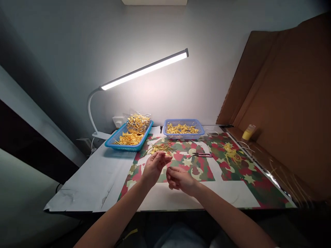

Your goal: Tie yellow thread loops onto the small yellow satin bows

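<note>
I see the bench (85, 182) laid out for reach: two blue baskets (129, 139) far, loose yellow strips (161, 148) just beyond my hands. My left hand (154, 167) lifts, palm up, fingers curled together; my right hand (180, 179) hovers low, fingers pinched, on what I cannot tell.

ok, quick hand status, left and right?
Left hand: raised, fingers half curled; anything held is too small to tell.
Right hand: loosely curled over the table; contents cannot be told.
</note>
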### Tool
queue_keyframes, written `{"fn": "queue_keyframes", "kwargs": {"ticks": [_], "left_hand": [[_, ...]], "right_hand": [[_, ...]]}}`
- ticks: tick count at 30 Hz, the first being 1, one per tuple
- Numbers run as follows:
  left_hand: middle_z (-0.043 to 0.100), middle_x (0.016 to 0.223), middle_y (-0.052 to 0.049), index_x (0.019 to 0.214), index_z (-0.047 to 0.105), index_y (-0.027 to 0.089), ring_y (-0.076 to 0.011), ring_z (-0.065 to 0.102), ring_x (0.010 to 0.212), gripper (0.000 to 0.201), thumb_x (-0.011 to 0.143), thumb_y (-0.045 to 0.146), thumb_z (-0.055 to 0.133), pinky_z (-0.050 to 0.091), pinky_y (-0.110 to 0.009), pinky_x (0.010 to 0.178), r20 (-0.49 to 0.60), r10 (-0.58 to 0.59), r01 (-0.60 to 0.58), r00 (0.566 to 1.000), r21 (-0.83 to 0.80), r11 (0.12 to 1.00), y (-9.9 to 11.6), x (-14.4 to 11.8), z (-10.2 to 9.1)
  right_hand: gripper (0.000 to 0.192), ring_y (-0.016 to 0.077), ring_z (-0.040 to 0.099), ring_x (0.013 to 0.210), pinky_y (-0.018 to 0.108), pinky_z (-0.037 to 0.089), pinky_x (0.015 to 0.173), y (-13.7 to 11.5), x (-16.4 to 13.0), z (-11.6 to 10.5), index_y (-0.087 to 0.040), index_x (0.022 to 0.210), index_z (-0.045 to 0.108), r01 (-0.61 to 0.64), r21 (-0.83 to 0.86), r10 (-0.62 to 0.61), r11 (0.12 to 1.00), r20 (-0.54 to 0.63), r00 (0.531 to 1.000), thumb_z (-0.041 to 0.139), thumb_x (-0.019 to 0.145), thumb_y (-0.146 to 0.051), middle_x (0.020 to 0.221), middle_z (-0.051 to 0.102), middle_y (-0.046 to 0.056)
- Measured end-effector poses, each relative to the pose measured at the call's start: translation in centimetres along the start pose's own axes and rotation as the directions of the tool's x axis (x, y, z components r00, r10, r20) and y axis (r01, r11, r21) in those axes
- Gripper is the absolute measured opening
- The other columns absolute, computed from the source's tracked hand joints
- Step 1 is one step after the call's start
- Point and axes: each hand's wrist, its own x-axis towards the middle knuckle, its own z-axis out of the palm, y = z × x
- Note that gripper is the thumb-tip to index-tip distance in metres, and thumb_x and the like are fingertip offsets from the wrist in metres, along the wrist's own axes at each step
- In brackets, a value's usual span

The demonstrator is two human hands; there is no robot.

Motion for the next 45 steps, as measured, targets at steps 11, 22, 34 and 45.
{"fn": "queue_keyframes", "kwargs": {"ticks": [11, 22, 34, 45], "left_hand": [[0.039, 0.051, 0.007, 0.081, 0.056, 0.013, -0.0032, 0.035, 0.038, 0.039, 0.105, 0.011, 0.025, 0.027, -0.014, 0.037, -0.238, 0.035, -0.130, 0.971, -0.395, 0.909, 5.6, 1.7, -4.1], [0.041, 0.050, 0.009, 0.080, 0.058, 0.011, -0.0045, 0.031, 0.036, 0.029, 0.103, 0.016, 0.040, 0.022, -0.018, 0.036, -0.397, 0.059, -0.250, 0.916, -0.449, 0.858, 5.5, 0.1, -9.1], [0.044, 0.044, 0.009, 0.078, 0.059, 0.014, -0.0043, 0.028, 0.032, 0.043, 0.106, 0.019, 0.027, 0.021, -0.018, 0.036, -0.447, 0.008, -0.237, 0.894, -0.459, 0.856, 5.4, -0.3, -9.3], [0.043, 0.042, 0.009, 0.078, 0.059, 0.016, -0.0052, 0.028, 0.032, 0.036, 0.104, 0.017, 0.034, 0.019, -0.018, 0.035, -0.499, -0.009, -0.222, 0.866, -0.402, 0.888, 5.3, -0.2, -9.6]], "right_hand": [[0.040, 0.0042, 0.017, 0.039, 0.022, 0.032, 0.048, 3.7, -6.0, 0.2, -0.019, 0.064, 0.046, -0.181, 0.142, 0.185, 0.973, -0.021, 0.982, 0.067, 0.077, -0.051, 0.041, 0.023, -0.012], [0.055, 0.0092, 0.026, 0.051, 0.027, 0.017, 0.047, 3.1, -7.5, -3.4, -0.019, 0.058, 0.043, 0.051, -0.352, -0.194, 0.935, -0.385, 0.902, 0.060, 0.080, -0.066, 0.056, 0.033, -0.004], [0.050, 0.0086, 0.027, 0.049, 0.026, 0.019, 0.047, 4.1, -7.9, -5.5, -0.020, 0.058, 0.043, 0.103, -0.401, -0.305, 0.910, -0.482, 0.821, 0.055, 0.085, -0.060, 0.053, 0.036, -0.004], [0.046, 0.0087, 0.030, 0.049, 0.026, 0.021, 0.048, 4.3, -8.1, -5.5, -0.019, 0.057, 0.044, 0.168, -0.331, -0.336, 0.929, -0.557, 0.759, 0.058, 0.085, -0.053, 0.052, 0.036, -0.004]]}}
